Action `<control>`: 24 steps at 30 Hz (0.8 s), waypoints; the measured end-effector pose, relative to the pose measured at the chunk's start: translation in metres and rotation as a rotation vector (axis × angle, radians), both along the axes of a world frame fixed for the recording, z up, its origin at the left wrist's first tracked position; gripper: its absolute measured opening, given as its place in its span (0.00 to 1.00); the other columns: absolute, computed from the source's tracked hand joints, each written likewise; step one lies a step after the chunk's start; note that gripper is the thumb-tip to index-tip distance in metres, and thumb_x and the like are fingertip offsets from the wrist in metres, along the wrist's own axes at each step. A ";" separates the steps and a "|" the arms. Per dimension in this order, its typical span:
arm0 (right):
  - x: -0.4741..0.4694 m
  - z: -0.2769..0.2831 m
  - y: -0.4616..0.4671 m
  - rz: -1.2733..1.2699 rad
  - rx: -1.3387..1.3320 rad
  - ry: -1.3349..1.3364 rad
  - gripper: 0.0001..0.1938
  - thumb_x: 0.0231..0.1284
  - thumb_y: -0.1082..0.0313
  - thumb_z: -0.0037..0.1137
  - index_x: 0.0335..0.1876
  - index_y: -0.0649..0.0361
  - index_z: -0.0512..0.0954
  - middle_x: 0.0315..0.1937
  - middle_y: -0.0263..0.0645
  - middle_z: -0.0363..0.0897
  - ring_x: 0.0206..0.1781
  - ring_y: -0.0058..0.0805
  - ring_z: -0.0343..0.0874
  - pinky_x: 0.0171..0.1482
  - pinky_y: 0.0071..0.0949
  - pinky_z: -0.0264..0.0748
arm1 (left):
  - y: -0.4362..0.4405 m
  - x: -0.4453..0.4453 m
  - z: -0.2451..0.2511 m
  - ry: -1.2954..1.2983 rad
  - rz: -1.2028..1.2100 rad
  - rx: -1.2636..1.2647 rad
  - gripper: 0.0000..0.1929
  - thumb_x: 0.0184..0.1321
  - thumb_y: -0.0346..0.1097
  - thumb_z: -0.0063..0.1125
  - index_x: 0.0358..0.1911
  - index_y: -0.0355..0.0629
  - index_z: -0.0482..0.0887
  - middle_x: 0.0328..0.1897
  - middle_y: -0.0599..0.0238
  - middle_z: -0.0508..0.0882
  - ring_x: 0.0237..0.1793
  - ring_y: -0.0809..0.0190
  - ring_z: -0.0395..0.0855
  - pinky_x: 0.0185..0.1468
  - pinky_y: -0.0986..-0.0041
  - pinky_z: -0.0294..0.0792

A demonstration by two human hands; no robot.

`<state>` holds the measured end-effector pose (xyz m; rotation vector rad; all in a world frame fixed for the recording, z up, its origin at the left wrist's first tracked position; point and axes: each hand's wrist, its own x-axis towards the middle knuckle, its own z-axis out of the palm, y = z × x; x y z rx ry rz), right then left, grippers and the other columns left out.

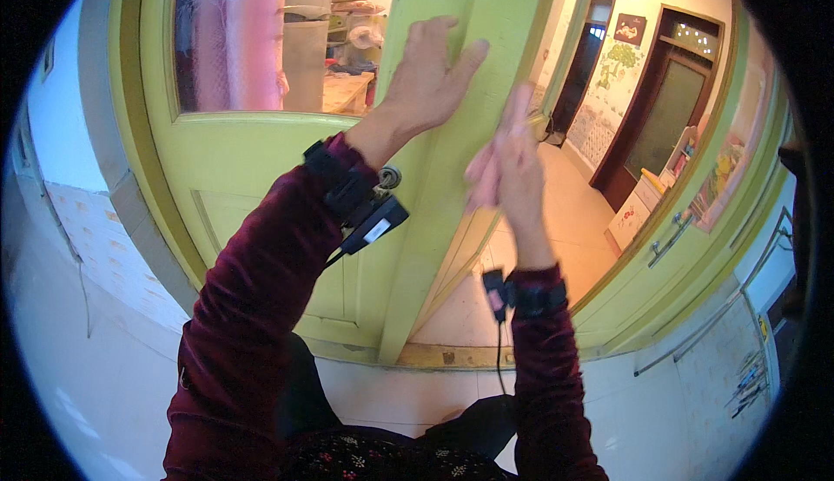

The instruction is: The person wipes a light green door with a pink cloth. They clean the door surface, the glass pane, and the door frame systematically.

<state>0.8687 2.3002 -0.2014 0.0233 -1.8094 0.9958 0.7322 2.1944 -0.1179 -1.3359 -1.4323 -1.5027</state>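
Observation:
In front of a light-green wooden door leaf (423, 233), my left hand (433, 77) is raised with its fingers apart and nothing in it. Whether its fingers touch the door I cannot tell. Lower and to the right, my right hand (523, 168) holds a folded pink cloth (485, 172) at the free edge of this leaf. The cloth and the fingers around it are slightly blurred. A round metal lock (389, 177) on the door shows just beside my left wrist.
A glass pane (228, 45) fills the door's upper part. Right of it, the doorway opens on a tiled room with a white drawer unit (635, 211). The other green leaf has a metal handle (671, 240). A wooden threshold (456, 356) crosses the floor below.

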 end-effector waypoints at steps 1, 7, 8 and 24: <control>-0.004 0.031 -0.001 -0.068 0.068 0.049 0.17 0.75 0.64 0.43 0.62 0.62 0.67 0.30 0.40 0.78 0.27 0.24 0.78 0.29 0.25 0.74 | -0.016 0.000 -0.005 -0.039 -0.031 0.012 0.27 0.69 0.49 0.56 0.61 0.35 0.69 0.59 0.50 0.73 0.54 0.56 0.73 0.55 0.66 0.70; -0.041 0.109 -0.006 -0.652 0.899 0.458 0.24 0.71 0.64 0.49 0.70 0.61 0.65 0.64 0.52 0.66 0.63 0.50 0.69 0.64 0.41 0.67 | -0.114 0.006 -0.105 -0.012 -0.126 -0.073 0.14 0.66 0.30 0.58 0.54 0.37 0.77 0.41 0.65 0.78 0.41 0.67 0.75 0.47 0.75 0.70; -0.046 0.099 -0.005 -0.737 0.985 0.436 0.24 0.70 0.65 0.49 0.70 0.60 0.66 0.66 0.53 0.64 0.65 0.54 0.66 0.66 0.45 0.64 | -0.125 0.006 -0.129 -0.053 -0.145 -0.099 0.12 0.65 0.28 0.58 0.52 0.37 0.79 0.39 0.66 0.78 0.39 0.68 0.76 0.47 0.75 0.70; 0.041 -0.302 -0.083 0.307 -0.312 -0.463 0.25 0.65 0.76 0.45 0.70 0.58 0.66 0.66 0.46 0.68 0.70 0.46 0.65 0.71 0.46 0.63 | -0.152 0.038 -0.378 -0.985 -0.643 -0.379 0.06 0.69 0.27 0.53 0.46 0.37 0.79 0.36 0.68 0.81 0.33 0.72 0.79 0.39 0.78 0.73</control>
